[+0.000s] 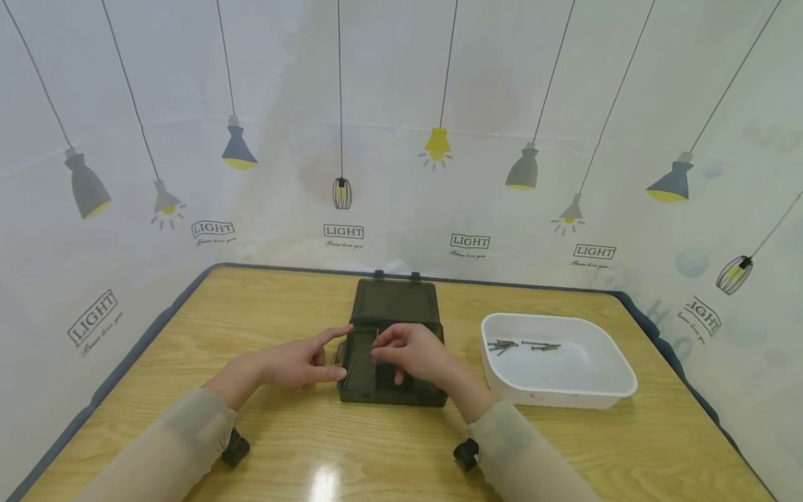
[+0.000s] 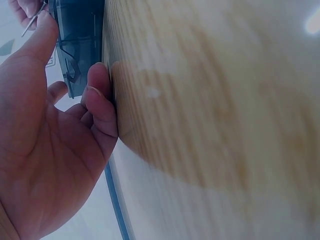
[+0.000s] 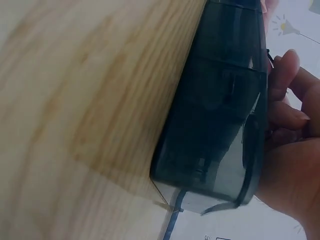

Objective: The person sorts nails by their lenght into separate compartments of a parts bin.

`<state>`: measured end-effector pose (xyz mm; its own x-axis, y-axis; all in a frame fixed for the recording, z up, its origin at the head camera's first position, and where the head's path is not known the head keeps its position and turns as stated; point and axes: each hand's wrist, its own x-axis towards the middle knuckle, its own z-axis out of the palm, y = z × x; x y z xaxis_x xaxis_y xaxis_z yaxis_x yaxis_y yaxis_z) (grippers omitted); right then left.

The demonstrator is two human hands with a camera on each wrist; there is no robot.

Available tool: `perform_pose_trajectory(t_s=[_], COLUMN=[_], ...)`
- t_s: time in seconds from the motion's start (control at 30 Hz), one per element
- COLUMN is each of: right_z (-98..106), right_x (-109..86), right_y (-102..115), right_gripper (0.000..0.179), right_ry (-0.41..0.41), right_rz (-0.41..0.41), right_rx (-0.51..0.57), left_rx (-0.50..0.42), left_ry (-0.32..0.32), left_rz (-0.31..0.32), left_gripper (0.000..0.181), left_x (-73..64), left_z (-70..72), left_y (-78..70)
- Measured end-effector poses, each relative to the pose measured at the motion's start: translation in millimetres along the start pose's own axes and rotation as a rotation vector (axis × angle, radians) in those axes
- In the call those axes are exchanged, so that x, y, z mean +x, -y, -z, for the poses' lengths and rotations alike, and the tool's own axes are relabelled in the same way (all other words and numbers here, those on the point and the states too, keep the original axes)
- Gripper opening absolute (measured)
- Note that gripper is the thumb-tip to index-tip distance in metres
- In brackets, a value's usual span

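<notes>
1. Dark compartment box [image 1: 392,348], lid open, at the middle of the wooden surface [image 1: 282,446]
2. Left hand [image 1: 295,362]: fingers relaxed, thumb and forefinger touching the box's left edge
3. Right hand [image 1: 414,352]: fingertips pinching a thin nail [image 1: 375,343] upright over the box
4. White tray [image 1: 558,359] of nails, right of the box

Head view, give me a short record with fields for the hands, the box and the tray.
left hand: rests at the dark box's left edge, index finger stretched out, thumb touching the box
right hand: over the box, fingers pinching a thin nail
dark box: open, lid tilted back, on the wooden table
white tray: right of the box, a few nails inside
</notes>
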<state>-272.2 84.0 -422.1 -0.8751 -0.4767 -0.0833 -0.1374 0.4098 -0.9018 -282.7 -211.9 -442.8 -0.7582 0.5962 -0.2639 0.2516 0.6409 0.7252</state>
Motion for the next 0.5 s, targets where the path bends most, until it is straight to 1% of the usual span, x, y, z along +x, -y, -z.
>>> perform_pose_trajectory(t_s=[0.33, 0.5], right_z=[-1.0, -0.2], right_x=[2.4, -0.2], right_y=[-2.4, -2.2], right_gripper=[0.019, 0.02], right_ry=[-0.003, 0.001], right_rz=[-0.022, -0.011], right_rx=[0.009, 0.001], left_rx=[-0.012, -0.007], left_ry=[0.001, 0.003], left_rz=[-0.004, -0.001], left_gripper=[0.092, 0.092], left_x=[-2.2, -2.2], left_z=[0.0, 0.0], left_y=[-2.4, -2.9])
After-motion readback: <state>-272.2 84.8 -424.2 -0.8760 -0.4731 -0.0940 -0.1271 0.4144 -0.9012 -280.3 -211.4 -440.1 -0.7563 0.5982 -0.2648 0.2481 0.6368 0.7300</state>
